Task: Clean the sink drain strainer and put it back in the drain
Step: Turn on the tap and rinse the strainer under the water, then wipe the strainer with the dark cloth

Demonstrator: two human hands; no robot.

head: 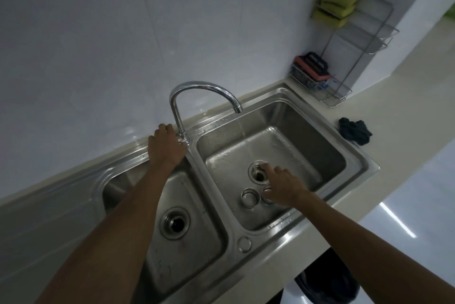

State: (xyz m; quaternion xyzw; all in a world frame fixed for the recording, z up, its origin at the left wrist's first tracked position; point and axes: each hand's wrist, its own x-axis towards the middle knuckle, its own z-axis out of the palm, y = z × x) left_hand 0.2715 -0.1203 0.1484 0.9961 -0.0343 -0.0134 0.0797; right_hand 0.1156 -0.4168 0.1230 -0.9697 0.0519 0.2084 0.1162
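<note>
Gripping tap point(204, 87) w/ L hand point(167, 146), R hand point(283, 188) at drain point(257, 174)

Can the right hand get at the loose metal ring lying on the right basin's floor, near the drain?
Likely yes. The right hand is low in that same basin, right beside the metal ring, and nothing lies between them.

Round steel strainer point(249, 197) mouth-up on the wet floor of the right basin point(290, 148), just beside the open drain point(259, 176)
</note>
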